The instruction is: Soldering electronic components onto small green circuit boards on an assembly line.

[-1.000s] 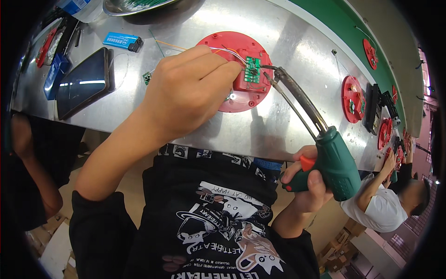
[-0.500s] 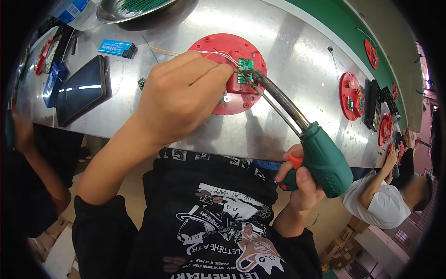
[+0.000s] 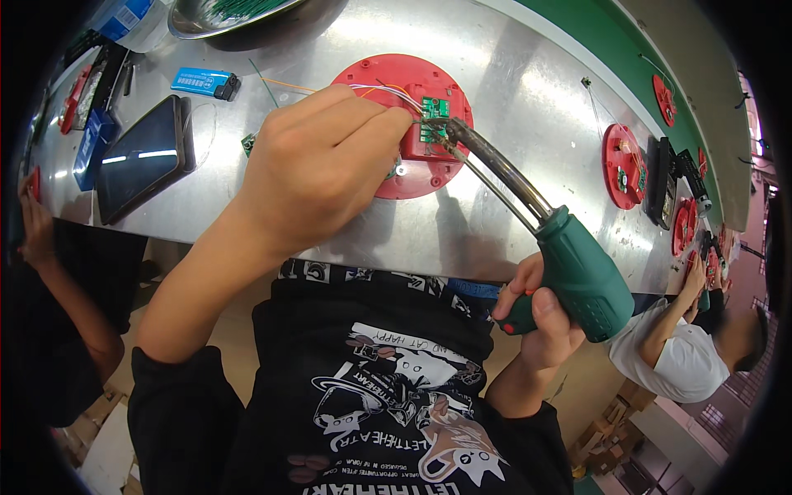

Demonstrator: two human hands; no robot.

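Observation:
A round red plastic base lies on the metal table, with a small green circuit board on its raised block. Thin coloured wires run across the base to the board. My left hand is closed in a pinch at the board's left edge, on what looks like a thin wire; the fingertips partly hide it. In my right hand is a green soldering gun, gripped by its handle, a finger over the red trigger. Its tip reaches the board just right of my left fingertips.
Left of the base lie a dark phone, a blue lighter-like item and a small green board. A metal bowl holds green wires. Another red base sits at right. Co-workers' arms show at both sides.
The right index finger has closed over the red trigger, which showed more before. The gun's body has shifted slightly right; its tip stays at the board. My left hand keeps its pinch.

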